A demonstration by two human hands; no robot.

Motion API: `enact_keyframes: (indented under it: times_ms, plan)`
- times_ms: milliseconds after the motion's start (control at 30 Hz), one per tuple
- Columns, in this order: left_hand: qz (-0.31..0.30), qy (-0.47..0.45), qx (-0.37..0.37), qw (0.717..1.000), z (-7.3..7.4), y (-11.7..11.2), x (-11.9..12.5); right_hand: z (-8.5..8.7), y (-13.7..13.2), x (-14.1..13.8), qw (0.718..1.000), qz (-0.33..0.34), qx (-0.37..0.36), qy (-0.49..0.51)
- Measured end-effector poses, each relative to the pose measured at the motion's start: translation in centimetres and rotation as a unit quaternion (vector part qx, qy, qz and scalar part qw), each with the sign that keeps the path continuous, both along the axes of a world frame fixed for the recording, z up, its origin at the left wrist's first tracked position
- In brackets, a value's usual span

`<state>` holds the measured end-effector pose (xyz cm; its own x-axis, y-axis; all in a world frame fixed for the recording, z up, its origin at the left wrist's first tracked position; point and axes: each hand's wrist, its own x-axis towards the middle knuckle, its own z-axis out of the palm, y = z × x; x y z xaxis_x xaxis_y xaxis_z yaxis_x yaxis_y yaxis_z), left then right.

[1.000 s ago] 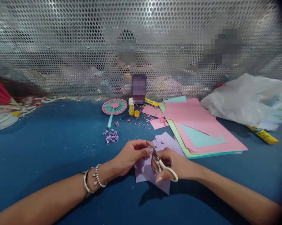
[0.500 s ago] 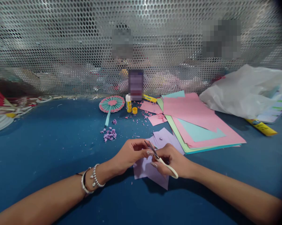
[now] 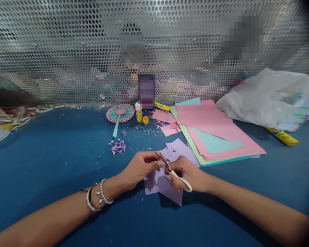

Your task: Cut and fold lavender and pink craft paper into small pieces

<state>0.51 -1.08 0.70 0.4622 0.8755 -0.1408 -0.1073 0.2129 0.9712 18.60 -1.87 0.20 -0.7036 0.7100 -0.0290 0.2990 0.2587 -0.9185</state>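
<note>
Right hand (image 3: 186,171) grips white-handled scissors (image 3: 173,173), blades pointing up-left toward the left fingertips. Left hand (image 3: 140,168) pinches something small at the blade tips, too small to identify. Both hands sit over a lilac paper sheet (image 3: 161,187) lying on the blue table (image 3: 54,154). Lilac scraps (image 3: 118,146) in a pile just beyond the left hand, stack of pink and green sheets (image 3: 216,137) to the right, glue bottle (image 3: 138,112) further back

- The counter (image 3: 54,154) looks covered with matt blue cloth.
- The sheets (image 3: 213,133) at right are smooth matt paper.
- The scissors (image 3: 173,173) have shiny metal blades and a glossy plastic handle.
- The far screen (image 3: 67,51) is perforated metal.
- The bag (image 3: 262,99) is thin, crinkled plastic.
</note>
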Motion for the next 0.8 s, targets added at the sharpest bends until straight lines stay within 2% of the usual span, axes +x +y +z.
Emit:
enact_keyframes:
  times_ms: [400, 633, 800]
  plan:
    - [-0.005, 0.0, 0.022, 1.0, -0.19, 0.05, -0.04, 0.09, 0.07, -0.11, 1.0, -0.004, -0.018, 0.006]
    - [0.002, -0.006, 0.014, 1.0, -0.39, 0.11, 0.0, 0.05, 0.35, 0.33, 0.994, 0.032, -0.101, 0.033]
    - [-0.022, 0.001, 0.01, 1.0, -0.72, 0.3, -0.12, 0.08, 0.33, 0.27, 0.99, 0.032, -0.13, 0.05]
